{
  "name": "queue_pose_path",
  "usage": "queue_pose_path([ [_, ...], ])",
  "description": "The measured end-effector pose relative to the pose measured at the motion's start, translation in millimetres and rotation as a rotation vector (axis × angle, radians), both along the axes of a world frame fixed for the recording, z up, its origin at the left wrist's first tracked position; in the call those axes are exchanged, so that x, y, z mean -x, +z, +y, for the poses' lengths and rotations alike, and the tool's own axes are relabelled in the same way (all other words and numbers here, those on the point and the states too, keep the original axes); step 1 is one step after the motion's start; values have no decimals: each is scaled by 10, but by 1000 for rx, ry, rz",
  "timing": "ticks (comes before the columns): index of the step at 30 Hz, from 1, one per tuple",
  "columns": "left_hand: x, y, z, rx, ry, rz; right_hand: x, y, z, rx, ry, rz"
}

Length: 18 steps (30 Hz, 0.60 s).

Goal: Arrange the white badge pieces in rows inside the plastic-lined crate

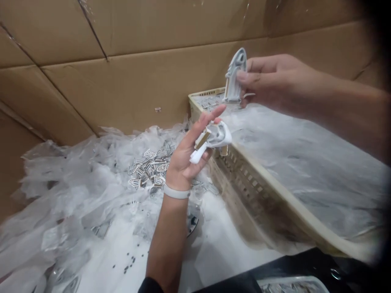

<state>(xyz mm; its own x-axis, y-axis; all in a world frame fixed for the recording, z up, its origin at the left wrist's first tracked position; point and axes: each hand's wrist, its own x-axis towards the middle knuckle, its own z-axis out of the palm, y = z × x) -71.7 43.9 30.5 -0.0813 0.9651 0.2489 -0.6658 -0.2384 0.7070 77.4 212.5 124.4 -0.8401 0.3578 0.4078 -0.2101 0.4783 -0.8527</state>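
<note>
My left hand [194, 148] is raised in the middle, palm turned up, with white and grey plastic parts [218, 135] resting in it, their edges tan. The index finger is stretched out; a light band circles the wrist. To the upper right, my right hand [269, 79] pinches a grey, arch-shaped plastic part [236, 77] upright between thumb and fingers, above the far end of a cream crate. The two hands are apart. Some of the fingers behind the parts are hidden.
The cream crate [259, 167] runs along the right, with clear plastic sheeting [305, 150] over it. Left of it, many small parts [152, 167] lie among crumpled plastic bags [76, 179]. Cardboard walls [146, 81] stand behind. A tray of parts [293, 280] sits at the bottom right.
</note>
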Motion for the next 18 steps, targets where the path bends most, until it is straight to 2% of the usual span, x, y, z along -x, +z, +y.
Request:
queue_pose_path([
  [2,68,18,-93,-11,7,20,6,-15,-41,-16,-5,-9],
  [5,176,27,-253,-20,12,87,26,-30,-130,-49,-95,-41],
  [12,358,2,-630,80,115,237,94,-17,-358,-42,-226,-112],
  [18,400,26,-725,105,110,298,161,-48,-400,-73,-341,-177],
])
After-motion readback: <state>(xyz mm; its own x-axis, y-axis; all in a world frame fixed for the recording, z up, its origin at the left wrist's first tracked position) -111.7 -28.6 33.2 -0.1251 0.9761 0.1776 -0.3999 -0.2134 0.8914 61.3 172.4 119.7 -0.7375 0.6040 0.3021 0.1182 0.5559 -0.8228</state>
